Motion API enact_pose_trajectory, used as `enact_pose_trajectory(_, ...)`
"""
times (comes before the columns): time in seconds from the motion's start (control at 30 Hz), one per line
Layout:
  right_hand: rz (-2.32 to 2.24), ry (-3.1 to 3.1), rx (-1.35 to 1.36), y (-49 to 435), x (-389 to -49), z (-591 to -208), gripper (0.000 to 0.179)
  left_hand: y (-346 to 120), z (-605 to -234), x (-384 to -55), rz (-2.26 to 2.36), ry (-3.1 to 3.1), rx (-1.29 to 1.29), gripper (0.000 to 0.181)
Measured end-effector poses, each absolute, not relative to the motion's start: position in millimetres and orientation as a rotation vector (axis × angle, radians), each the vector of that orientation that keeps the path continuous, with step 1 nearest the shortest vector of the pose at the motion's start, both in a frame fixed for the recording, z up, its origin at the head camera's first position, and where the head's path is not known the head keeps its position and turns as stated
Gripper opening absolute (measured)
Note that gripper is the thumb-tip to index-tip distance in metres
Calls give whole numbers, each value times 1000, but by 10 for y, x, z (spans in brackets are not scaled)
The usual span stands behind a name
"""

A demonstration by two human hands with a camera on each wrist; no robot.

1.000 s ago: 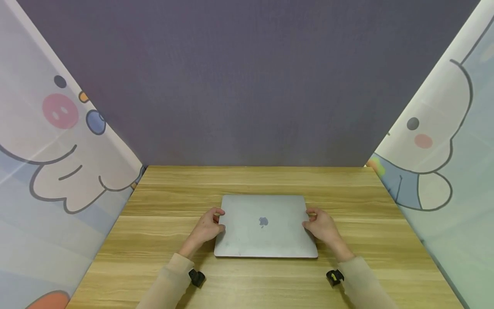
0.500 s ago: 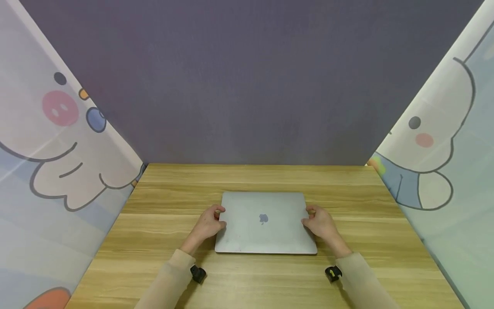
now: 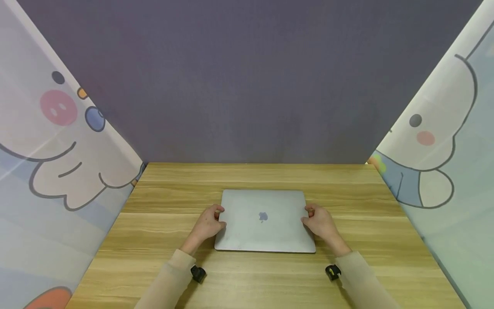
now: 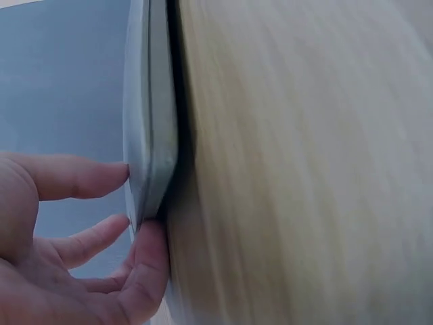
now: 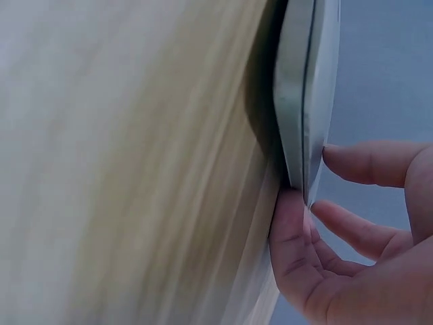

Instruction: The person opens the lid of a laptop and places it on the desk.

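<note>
A closed silver laptop with an apple logo on its lid lies at the middle of the wooden table, its long side toward me. My left hand grips its left edge, thumb on the lid. On the opposite edge my right hand holds it the same way. In the left wrist view the laptop's side shows the thin seam between lid and base, with fingers curled at its underside. The right wrist view shows fingers under the laptop's edge, and a dark shadow beneath it.
The wooden tabletop stretches around the laptop on all sides. A dark grey panel rises behind it. Cartoon-printed curtains stand at the left and right. Each wrist carries a small black camera, seen at the left cuff and the right cuff.
Between the hands, the laptop sits slightly farther from me than a second ago, its front edge higher in the view. Both hands keep their hold on the sides, and the head view has shifted slightly.
</note>
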State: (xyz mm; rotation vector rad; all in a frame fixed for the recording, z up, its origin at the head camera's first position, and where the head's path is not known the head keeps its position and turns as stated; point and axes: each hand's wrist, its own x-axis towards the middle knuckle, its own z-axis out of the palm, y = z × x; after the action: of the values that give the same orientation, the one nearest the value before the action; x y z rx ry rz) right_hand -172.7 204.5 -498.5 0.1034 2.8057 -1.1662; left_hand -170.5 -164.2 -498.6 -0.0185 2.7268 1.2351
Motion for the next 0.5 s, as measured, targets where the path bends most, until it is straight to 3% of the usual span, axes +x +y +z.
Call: enact_pose_trajectory(0.5,-1108,2865,112,1989,-1740,-4971,40,-1630,-4998,-1641,1273,2739,-43,47)
